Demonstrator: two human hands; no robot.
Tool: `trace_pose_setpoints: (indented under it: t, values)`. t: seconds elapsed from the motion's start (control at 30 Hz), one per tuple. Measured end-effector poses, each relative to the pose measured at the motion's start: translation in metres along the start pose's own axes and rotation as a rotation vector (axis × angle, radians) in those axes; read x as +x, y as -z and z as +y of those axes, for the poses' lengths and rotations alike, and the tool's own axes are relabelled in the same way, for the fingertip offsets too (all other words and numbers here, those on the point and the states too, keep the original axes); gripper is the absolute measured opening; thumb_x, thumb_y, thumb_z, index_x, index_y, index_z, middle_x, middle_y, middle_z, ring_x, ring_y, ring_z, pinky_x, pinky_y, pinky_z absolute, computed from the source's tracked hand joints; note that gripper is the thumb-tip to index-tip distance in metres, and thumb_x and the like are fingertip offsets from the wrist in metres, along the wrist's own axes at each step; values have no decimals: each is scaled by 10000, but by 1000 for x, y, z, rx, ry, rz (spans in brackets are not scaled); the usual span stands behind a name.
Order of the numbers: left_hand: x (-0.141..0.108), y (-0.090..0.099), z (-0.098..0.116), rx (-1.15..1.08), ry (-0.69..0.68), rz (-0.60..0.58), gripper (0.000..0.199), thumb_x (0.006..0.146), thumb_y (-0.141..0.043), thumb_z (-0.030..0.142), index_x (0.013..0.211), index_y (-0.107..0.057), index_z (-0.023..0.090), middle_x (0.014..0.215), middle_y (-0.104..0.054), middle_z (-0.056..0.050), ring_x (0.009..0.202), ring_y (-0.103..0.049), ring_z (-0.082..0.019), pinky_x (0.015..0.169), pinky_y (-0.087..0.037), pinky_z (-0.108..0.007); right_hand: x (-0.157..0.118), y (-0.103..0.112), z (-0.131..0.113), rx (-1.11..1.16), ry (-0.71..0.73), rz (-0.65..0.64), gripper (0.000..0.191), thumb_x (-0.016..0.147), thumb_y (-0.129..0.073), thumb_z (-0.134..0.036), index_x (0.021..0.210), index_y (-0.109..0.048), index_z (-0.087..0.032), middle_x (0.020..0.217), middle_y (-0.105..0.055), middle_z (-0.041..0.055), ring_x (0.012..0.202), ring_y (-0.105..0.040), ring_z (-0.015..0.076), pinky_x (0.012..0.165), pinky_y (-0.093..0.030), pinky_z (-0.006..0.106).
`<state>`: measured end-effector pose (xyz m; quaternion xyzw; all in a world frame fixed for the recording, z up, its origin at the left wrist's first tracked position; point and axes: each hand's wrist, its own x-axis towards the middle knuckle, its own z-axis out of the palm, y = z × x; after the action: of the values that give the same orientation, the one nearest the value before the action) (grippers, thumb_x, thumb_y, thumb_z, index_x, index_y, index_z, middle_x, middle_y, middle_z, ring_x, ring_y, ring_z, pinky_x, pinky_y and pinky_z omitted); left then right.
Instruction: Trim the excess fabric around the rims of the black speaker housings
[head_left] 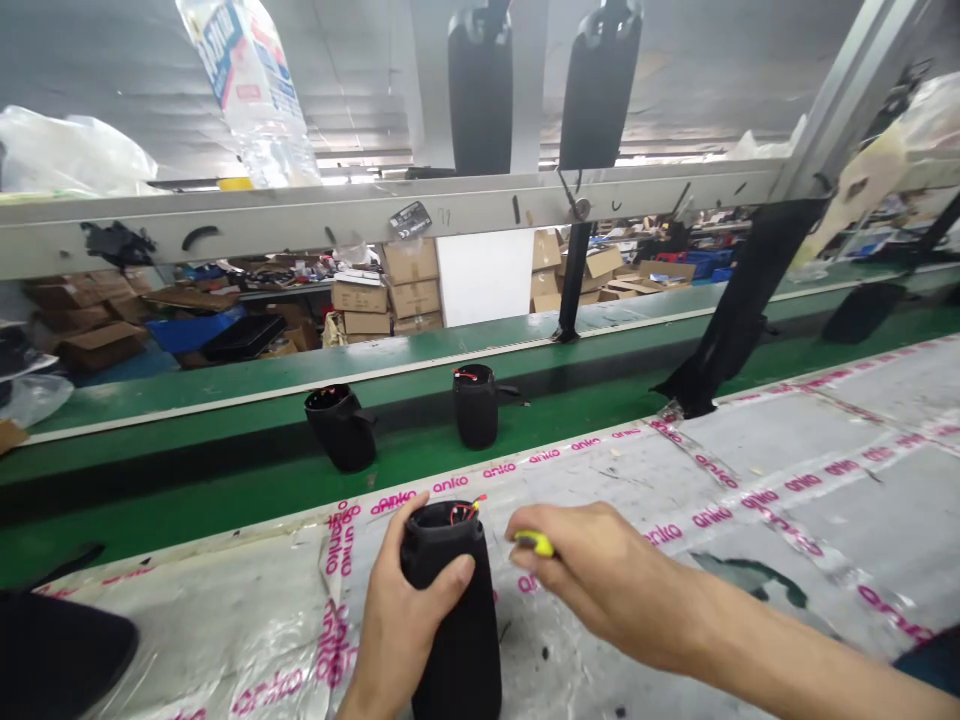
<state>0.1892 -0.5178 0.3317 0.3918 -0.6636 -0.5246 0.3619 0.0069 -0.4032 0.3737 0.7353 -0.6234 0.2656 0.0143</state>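
Your left hand [409, 610] is grasping a black cylindrical housing [463, 640] near its open rim, thumb pressing on the near side, while thin wires [463, 513] with red and yellow ends are poking out of the top. The housing is standing nearly upright at the near side of a worktable [217, 630], its base running out of view. Just to its right, and apart from it, your right hand [600, 575] is closing around a yellow-and-grey tool [534, 543], your fingers hiding most of it. Clear packing tape [450, 483] is crossing the covered tabletop, repeating the brand name "anko" in pink. Beyond the table's edge, two similar black housings, one on the left [343, 432] and one on the right [477, 415], are standing on a green conveyor belt [409, 430]. Above, a clear plastic bottle [259, 95] is showing a blue, white and pink label, its tilted lettering too unclear to read, and a metal rail [300, 215] is carrying a black sticker [410, 220] with white print too small to make out. Cardboard boxes [414, 280] are filling the background.
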Motion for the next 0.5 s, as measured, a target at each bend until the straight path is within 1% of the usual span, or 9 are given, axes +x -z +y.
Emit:
trace_pose_setpoints:
  t: [0.07, 0.1, 0.17, 0.23, 0.33, 0.37, 0.4, 0.43, 0.5]
  values:
    - [3, 4, -3, -16, 3, -13, 773, 692, -791, 530, 1360, -531, 243, 1237, -689, -87, 1154, -636, -334, 1069, -420, -492, -7, -4, 2, 143, -145, 89, 155, 1061, -407, -283, 1130, -535, -232, 872, -695, -16, 754, -667, 172, 656, -428, 295]
    - [5, 5, -5, -28, 4, -18, 776, 702, -788, 530, 1372, -527, 240, 1255, -681, -90, 1163, -633, -332, 1074, -417, -487, -10, -6, 2, 186, -204, 94, 178, 1069, -393, -310, 1145, -536, -237, 871, -694, -15, 764, -667, 175, 670, -434, 299]
    - [8, 7, -10, -94, 28, 1, 750, 728, -781, 525, 1377, -543, 237, 1292, -670, -89, 1201, -619, -326, 1083, -421, -455, -16, -12, 1, 257, -283, 50, 194, 1071, -394, -343, 1139, -547, -244, 875, -690, -8, 783, -663, 181, 687, -440, 305]
    - [11, 8, -14, -205, 79, 30, 682, 748, -782, 514, 1347, -587, 253, 1324, -662, -72, 1252, -595, -315, 1087, -428, -406, -21, -18, -1, 325, -327, 14, 200, 1071, -394, -353, 1124, -552, -243, 918, -688, 7, 826, -660, 186, 724, -450, 314]
    - [14, 8, -15, -338, 135, 50, 609, 801, -727, 545, 1333, -599, 279, 1343, -662, -54, 1256, -601, -300, 1048, -469, -381, -27, -27, -6, 397, -384, 9, 214, 1067, -383, -370, 1085, -551, -240, 907, -673, 11, 807, -638, 189, 731, -450, 326]
    - [14, 7, -13, -382, 151, 54, 596, 831, -675, 578, 1338, -594, 277, 1337, -668, -60, 1227, -624, -296, 1019, -496, -389, -28, -30, -8, 430, -407, 13, 224, 1065, -379, -380, 1067, -553, -239, 893, -669, 10, 796, -632, 189, 728, -453, 329]
    - [14, 6, -10, -447, 190, 58, 595, 849, -619, 621, 1322, -609, 259, 1295, -694, -75, 1159, -666, -295, 965, -534, -398, -30, -33, -10, 477, -437, 20, 232, 1060, -385, -393, 1061, -558, -239, 897, -674, 13, 804, -635, 192, 735, -462, 331]
    - [14, 5, -7, -540, 262, 49, 615, 849, -578, 665, 1279, -643, 230, 1217, -729, -95, 1059, -709, -293, 893, -570, -402, -31, -37, -13, 532, -472, 32, 233, 1049, -407, -405, 1074, -567, -238, 924, -687, 21, 833, -646, 198, 749, -478, 335]
    - [12, 3, 1, -769, 470, 2, 676, 804, -563, 743, 1115, -729, 167, 985, -782, -125, 823, -747, -281, 738, -607, -395, -33, -49, -19, 636, -533, 57, 243, 1003, -499, -403, 1157, -582, -234, 1026, -714, 51, 915, -673, 221, 773, -516, 343]
